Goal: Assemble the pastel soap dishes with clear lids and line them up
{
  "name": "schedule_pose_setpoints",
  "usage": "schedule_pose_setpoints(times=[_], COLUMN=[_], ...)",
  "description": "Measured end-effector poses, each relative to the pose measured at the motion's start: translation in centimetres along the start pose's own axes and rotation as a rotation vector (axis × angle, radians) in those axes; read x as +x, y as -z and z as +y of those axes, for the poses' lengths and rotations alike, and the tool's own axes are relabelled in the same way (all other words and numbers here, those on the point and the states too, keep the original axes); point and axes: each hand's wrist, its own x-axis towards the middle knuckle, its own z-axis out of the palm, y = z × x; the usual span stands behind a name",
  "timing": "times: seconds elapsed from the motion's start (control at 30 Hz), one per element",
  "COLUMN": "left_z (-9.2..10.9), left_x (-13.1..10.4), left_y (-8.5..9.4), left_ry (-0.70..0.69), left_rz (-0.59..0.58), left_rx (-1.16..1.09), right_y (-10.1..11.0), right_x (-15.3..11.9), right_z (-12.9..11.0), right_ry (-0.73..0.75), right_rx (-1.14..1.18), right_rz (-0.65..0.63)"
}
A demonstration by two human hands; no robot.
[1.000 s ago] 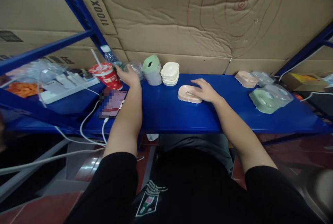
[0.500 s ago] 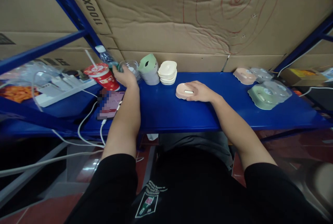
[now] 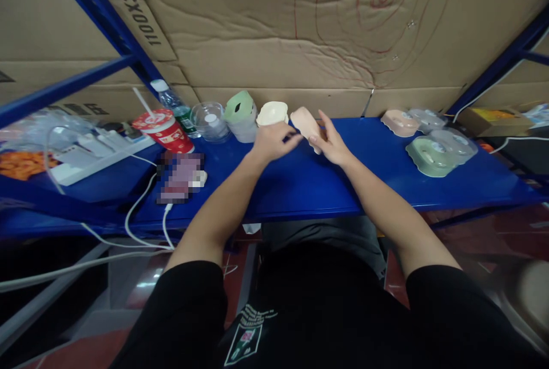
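Both arms reach forward, meeting above the blue shelf [image 3: 300, 186]. The right hand [image 3: 332, 143] and left hand [image 3: 270, 141] together pinch a tilted pink soap dish [image 3: 305, 121], cream dishes [image 3: 271, 112] just behind.

We reach both arms out in front. Our left hand [image 3: 269, 141] and right hand [image 3: 330, 143] come close together, fingers curled, lifted a little, pinching.
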Motion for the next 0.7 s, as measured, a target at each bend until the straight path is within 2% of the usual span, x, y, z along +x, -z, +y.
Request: schedule_pose_setpoints(times=[0.07, 0.13, 0.2, 0.43, 0.57, 0.7], left_z=[2.5, 3.9, 4.4, 3.6, 3.2, 1.2], left_x=[-0.2, -0.4, -0.7, -0.4, 0.0, 0.2], left_y=[-1.5, -2.5, -2.8, -2.5, -2.3, -1.7], left_ry=[-0.138, -0.179, -0.165, -0.047, -0.001, 0.07], left_rz=[-0.137, -0.163, -0.141, -0.104, -0.09, 0.049], left_rx=[-0.02, -0.016, -0.01, -0.178, -0.212, -0.041], right_y=[-0.4, -0.8, -1.1, -1.3, -1.0, 0.0], right_x=[0.1, 0.1, 0.1, 0.6, 1.3, 2.1], right_z=[-0.1, -0.3, -0.4, -0.2, 0.8, 2.4], right_ry=[-0.004, 0.004, 0.011, -0.049, -0.041, -0.163], right_rx=[-0.027, -0.058, -0.054, 0.043, 0.046, 0.173], right_rz=[0.031, 0.032, 0.024, 0.121, 0.152, 0.372])
